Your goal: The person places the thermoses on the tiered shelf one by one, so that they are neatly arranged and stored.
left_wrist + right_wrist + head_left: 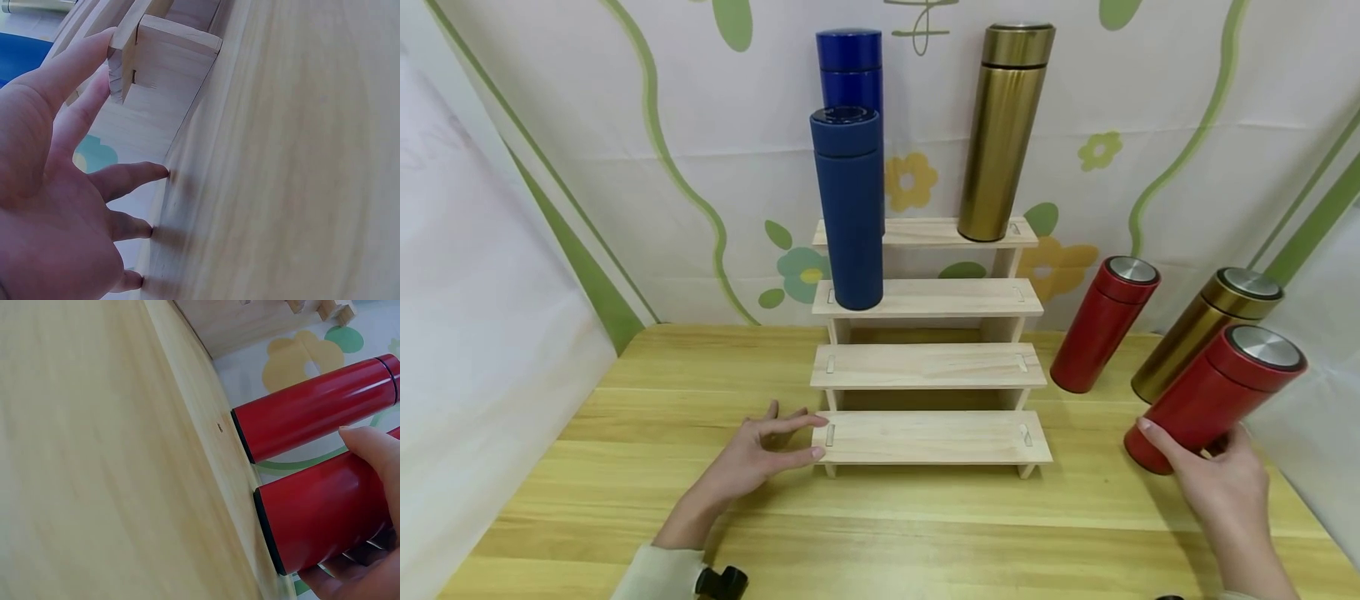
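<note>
My left hand [748, 454] is at the left end of the lowest step of a pale wooden stepped stand [932, 437]. Its thumb and index fingertips touch the end of that board, and the other fingertips rest on the table, as the left wrist view shows. With thumb and fingers round its lower part, my right hand [1225, 479] grips a red thermos [1221, 392] with a silver-topped lid. In the right wrist view the black base of this red thermos [325, 515] is close to the tabletop; part of its body is hidden by the hand.
Another red thermos [1101, 329] and a gold thermos [1198, 337] stand right of the stand. On the top step are a shiny blue thermos [850, 67] and a taller gold one [1007, 137]; a matte blue thermos [850, 208] stands one step lower. Patterned cloth [737, 108] hangs behind.
</note>
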Demonstrator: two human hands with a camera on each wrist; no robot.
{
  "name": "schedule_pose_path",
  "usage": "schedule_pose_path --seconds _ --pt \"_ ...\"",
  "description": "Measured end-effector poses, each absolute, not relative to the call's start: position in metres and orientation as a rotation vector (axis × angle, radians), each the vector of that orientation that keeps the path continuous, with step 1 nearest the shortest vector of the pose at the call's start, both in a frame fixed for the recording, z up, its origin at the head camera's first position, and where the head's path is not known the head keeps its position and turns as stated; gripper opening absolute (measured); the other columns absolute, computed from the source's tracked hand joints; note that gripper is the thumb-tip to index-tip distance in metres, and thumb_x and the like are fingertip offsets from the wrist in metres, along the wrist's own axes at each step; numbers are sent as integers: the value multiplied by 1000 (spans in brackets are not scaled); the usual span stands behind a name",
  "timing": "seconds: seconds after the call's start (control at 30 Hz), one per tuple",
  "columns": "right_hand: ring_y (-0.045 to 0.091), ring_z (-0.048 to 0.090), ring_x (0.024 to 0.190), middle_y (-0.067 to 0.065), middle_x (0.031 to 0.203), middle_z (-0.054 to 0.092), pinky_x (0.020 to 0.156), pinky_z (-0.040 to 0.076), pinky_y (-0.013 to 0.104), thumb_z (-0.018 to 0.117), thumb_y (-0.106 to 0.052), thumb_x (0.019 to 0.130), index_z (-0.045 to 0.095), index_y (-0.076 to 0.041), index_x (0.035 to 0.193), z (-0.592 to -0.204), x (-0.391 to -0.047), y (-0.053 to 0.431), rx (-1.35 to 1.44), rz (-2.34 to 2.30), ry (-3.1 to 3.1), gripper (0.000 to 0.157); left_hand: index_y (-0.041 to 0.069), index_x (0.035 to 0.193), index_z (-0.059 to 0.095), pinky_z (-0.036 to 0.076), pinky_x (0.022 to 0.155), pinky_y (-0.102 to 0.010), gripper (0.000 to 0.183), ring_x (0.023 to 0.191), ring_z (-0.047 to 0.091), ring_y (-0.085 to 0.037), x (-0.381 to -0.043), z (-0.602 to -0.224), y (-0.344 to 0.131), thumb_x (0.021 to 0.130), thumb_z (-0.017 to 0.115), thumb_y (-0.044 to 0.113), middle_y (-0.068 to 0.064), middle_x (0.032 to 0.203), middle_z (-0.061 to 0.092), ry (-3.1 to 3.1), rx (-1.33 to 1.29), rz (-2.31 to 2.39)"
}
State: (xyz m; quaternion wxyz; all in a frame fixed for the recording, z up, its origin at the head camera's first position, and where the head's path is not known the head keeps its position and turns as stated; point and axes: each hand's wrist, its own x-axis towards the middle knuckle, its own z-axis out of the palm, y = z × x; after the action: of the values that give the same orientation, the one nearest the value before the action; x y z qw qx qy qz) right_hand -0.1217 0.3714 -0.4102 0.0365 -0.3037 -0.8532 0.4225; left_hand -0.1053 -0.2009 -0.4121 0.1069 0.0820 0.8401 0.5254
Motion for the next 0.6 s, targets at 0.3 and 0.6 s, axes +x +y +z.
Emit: schedule_pose_path --seconds 0.3,0.6 --pt "31 49 122 19 156 49 92 46 41 78 -70 81 34 -16 162 -414 -123 374 -926 1295 -2633 107 33 135 71 -22 115 -79 43 160 -12 -49 -105 -413 -201 93 81 35 -16 161 48 2485 225 1526" --pt "29 49 121 18 155 48 92 44 38 78 -70 81 35 -21 161 -414 -123 377 -915 1304 -2647 104 37 134 71 -24 112 -80 42 159 -12 -52 -105 -414 -202 93 80 36 -17 162 45 2534 258 1489"
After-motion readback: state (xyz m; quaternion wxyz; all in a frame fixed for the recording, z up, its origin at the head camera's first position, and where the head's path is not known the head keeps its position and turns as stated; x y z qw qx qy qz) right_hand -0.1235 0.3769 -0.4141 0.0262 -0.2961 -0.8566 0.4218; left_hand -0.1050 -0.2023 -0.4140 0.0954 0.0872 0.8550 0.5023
